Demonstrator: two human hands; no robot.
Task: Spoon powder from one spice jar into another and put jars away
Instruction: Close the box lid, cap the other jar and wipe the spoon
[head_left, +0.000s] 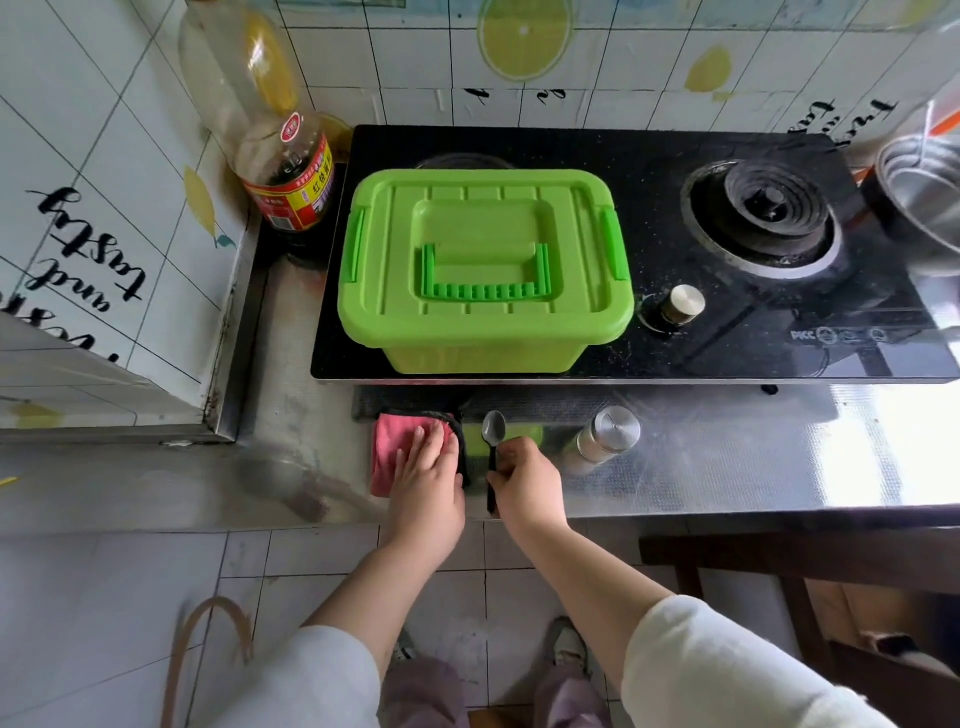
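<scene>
Left hand (426, 478) lies flat, fingers straight, pressing a pink cloth (387, 452) on the counter (727, 457); right hand (527, 483) pinches the handle of a spoon (492, 436), bowl pointing away. Just right, a capped spice jar (605, 436); beyond, a closed green box (483, 270) on the stove (727, 338). Advisable: uncap the jar first, then keep the spoon level

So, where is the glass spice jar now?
In the head view, the glass spice jar with the silver metal lid is on the steel counter, just right of the right hand, before the black stove.
</scene>
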